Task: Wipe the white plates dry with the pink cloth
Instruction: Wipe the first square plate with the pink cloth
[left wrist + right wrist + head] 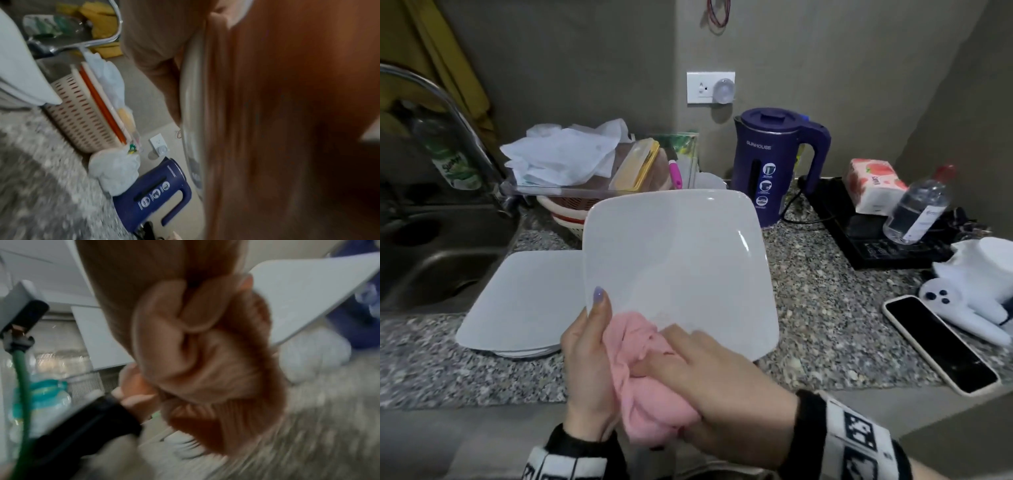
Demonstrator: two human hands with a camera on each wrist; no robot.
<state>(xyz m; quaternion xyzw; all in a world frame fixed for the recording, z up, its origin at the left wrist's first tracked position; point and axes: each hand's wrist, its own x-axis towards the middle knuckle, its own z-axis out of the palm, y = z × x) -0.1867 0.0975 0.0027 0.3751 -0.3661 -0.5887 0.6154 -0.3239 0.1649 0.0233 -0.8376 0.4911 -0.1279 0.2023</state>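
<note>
A square white plate [678,260] is held tilted above the counter. My left hand [589,346] grips its near left edge, thumb on the upper face. My right hand [705,370] clutches the bunched pink cloth [647,370] and presses it against the plate's near edge. In the right wrist view my fingers [185,340] curl round the cloth [226,418], beside the plate [308,288]. The left wrist view is blurred and shows the plate's rim [191,105] edge-on. A stack of white plates [517,301] lies on the counter to the left.
A steel sink [431,260] with a faucet [448,113] is at the left. Behind the plate stand a slotted basket [571,212] and a purple kettle [774,164]. To the right are a black hob [876,240], a water bottle [917,209] and a phone [941,342].
</note>
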